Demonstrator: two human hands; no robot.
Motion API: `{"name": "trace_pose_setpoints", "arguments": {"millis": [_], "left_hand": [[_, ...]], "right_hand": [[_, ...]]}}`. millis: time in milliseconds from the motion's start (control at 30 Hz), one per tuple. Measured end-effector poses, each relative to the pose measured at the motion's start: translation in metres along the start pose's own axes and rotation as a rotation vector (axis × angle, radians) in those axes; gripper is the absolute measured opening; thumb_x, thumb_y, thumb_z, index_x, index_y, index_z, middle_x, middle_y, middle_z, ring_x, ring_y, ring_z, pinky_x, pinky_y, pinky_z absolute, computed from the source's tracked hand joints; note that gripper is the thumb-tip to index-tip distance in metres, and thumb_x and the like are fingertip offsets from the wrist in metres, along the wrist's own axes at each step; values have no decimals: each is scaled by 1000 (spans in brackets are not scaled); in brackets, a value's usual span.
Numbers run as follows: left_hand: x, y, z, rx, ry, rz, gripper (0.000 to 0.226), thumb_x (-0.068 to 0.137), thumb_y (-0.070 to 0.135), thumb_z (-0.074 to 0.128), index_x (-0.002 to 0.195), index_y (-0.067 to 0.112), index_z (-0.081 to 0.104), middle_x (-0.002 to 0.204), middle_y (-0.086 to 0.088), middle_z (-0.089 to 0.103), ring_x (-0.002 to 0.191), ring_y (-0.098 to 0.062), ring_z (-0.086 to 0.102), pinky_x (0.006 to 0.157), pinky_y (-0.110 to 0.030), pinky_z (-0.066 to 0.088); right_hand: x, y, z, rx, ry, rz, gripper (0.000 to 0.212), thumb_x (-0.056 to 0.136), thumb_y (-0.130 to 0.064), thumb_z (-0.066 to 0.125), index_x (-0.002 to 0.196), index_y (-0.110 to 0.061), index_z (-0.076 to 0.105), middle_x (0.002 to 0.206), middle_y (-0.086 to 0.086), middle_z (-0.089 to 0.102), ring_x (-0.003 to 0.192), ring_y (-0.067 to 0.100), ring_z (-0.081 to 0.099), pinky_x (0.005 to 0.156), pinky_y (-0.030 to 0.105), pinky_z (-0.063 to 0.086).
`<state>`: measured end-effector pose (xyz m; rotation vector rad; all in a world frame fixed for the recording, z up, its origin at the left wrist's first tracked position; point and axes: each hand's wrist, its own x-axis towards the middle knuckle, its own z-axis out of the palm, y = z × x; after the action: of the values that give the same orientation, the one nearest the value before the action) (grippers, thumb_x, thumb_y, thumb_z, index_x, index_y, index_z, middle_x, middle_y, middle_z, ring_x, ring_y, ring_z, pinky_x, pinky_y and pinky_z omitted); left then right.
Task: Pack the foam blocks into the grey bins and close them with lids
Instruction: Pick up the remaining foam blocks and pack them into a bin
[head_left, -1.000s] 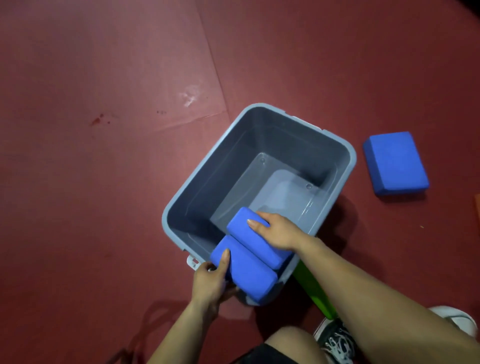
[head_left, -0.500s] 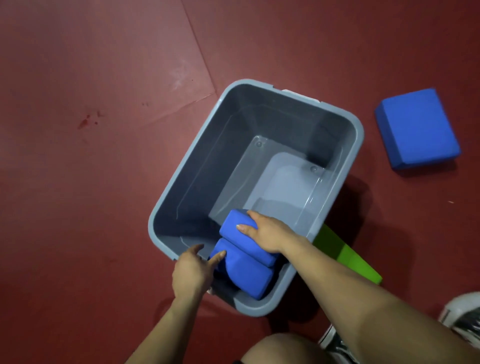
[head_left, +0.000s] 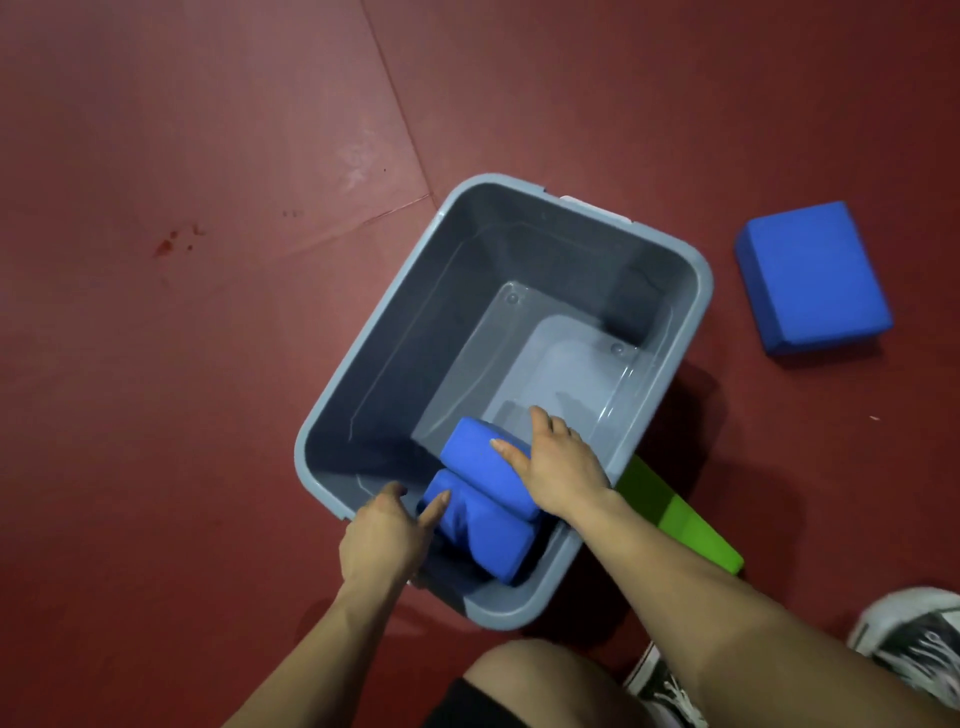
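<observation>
An open grey bin (head_left: 363, 364) stands on the red floor. Two blue foam blocks lean inside its near end, one on the other. My right hand (head_left: 558, 465) grips the upper blue block (head_left: 478, 452) from above. My left hand (head_left: 387, 530) is over the bin's near rim, fingers apart, one fingertip touching the lower blue block (head_left: 493, 540). A third blue block (head_left: 810, 275) lies flat on the floor to the bin's right. No lid is in view.
A green foam block (head_left: 680, 519) lies on the floor against the bin's right side, partly behind my right arm. My knee (head_left: 540, 680) and a black-and-white shoe (head_left: 914, 639) are at the bottom right. Red floor mats surround the bin.
The two blue blocks have gone from the bin's near rim down into the bin. My left hand has let go of the lower block and now only touches it with a fingertip.
</observation>
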<state>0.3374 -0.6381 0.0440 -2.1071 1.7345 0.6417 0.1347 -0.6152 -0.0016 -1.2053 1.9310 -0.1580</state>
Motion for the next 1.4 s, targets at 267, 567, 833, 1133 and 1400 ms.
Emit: {"name": "trace_pose_setpoints", "arguments": {"millis": [267,567,833,1133,1400], "left_hand": [[-46,59,-41,-163,76,331,59,88,65,54,132,26,57,131,5,62,116,-21,61,92,-36,48],[-111,113,-47,-242,49,590,57,89,62,56,134,27,55,131,4,63,117,-19,60,95,-33,45],[-156,162,22,-114,-83,754,54,89,62,57,128,25,58,123,1,67,113,-22,63,91,-33,50],[-127,206,129,56,-291,612,74,92,59,56,145,9,44,143,-13,52,130,-28,51,104,-34,43],[-66,194,209,14,-352,191,55,107,33,37,154,6,27,142,-20,53,126,-32,55,93,-30,40]], "right_hand": [[-65,13,-73,224,225,-91,62,94,-58,49,145,-23,39,145,7,49,132,26,48,107,35,39],[-131,83,-91,349,423,80,59,93,-53,55,137,-15,51,136,12,58,124,25,55,100,33,43],[-163,179,-74,503,467,274,61,91,-59,52,129,-12,57,129,12,64,122,26,59,101,39,46],[-139,279,-33,668,394,434,57,93,-60,48,125,-14,58,126,9,66,120,25,60,100,35,46],[-72,317,20,701,217,401,62,92,-68,35,110,-16,65,110,7,71,108,30,63,87,34,46]]}}
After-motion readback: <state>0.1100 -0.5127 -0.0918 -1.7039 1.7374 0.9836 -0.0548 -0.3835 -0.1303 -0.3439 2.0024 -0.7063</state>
